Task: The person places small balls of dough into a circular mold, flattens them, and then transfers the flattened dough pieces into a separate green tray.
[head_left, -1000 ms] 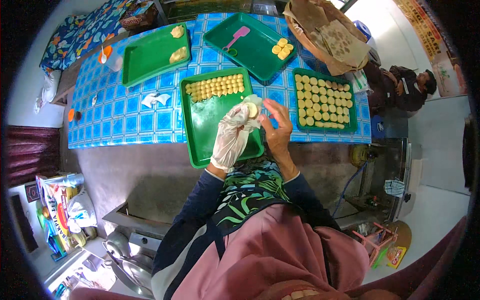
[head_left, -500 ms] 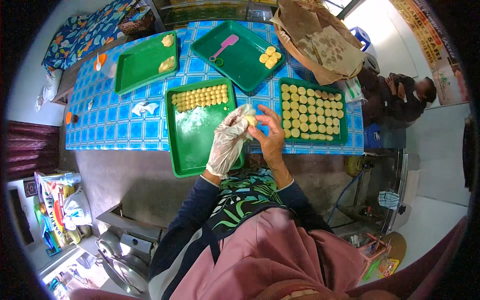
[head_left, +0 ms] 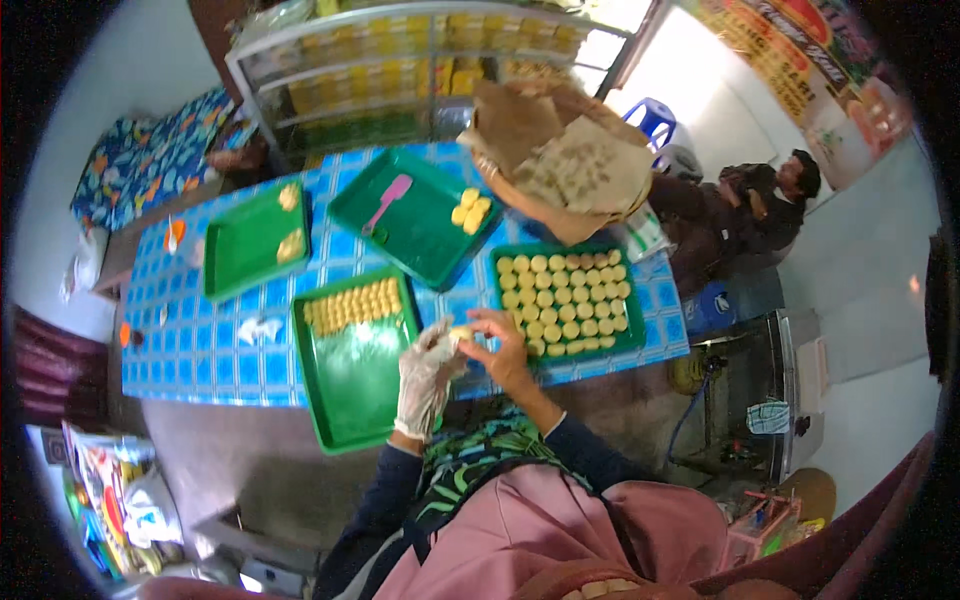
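Note:
A small piece of pale yellow dough (head_left: 461, 333) is held between both hands, above the gap between two green trays. My left hand (head_left: 425, 380), in a clear plastic glove, is closed around its left side. The bare fingers of my right hand (head_left: 503, 352) pinch the dough from the right. Just left of the hands lies a green tray (head_left: 355, 405) with rows of small dough balls (head_left: 352, 306) along its far end. Beside my right hand, another green tray (head_left: 636, 338) carries many flat round dough pieces (head_left: 570, 295).
Farther back, a green tray (head_left: 420, 245) holds a pink spatula (head_left: 388, 200) and several yellow lumps (head_left: 470, 210). A left tray (head_left: 240, 262) bears two dough lumps (head_left: 290, 246). A paper-covered basket (head_left: 570, 170) stands at the back right. Beyond it sits a person (head_left: 770, 205).
The head view has tilted up, so the table and hands appear lower and farther left, and the back shelf shows more. Both hands still hold the dough.

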Tool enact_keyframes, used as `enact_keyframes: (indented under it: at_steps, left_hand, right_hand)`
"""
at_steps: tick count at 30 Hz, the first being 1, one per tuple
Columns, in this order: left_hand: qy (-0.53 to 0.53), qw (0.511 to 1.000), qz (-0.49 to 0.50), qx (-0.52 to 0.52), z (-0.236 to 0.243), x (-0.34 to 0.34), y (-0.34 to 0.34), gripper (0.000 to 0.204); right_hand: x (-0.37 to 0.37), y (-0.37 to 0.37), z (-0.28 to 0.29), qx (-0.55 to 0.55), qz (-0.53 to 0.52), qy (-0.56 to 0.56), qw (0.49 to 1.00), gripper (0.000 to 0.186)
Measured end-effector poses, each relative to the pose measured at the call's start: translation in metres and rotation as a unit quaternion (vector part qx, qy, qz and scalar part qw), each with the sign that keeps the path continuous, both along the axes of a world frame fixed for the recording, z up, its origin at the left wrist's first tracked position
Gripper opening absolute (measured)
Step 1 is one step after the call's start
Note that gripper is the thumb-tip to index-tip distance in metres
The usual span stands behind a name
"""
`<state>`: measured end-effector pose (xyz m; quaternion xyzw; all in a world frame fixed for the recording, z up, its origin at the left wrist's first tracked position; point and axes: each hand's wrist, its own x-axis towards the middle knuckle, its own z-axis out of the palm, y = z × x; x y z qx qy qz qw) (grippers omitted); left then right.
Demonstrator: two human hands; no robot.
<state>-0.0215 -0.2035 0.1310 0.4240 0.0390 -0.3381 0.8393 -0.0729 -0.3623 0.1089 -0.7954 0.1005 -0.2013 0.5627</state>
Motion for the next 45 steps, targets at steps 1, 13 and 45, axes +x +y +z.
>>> enact_keyframes:
  at_steps: [1,13,45]
  left_hand:
    - [0.009,0.999,0.021,-0.039,-0.005,-0.006,-0.001,0.056]
    - [-0.011,0.995,0.076,-0.061,0.039,0.001,-0.031,0.057]
    - [-0.020,0.996,0.085,0.008,0.007,-0.034,0.020,0.042]
  right_hand:
    - [0.001,0.004,0.007,-0.105,-0.024,-0.060,0.992,0.026]
    - [-0.002,-0.019,0.038,-0.087,-0.016,-0.080,0.993,0.019]
    - [-0.017,0.018,0.005,0.098,0.120,-0.018,0.988,0.025]
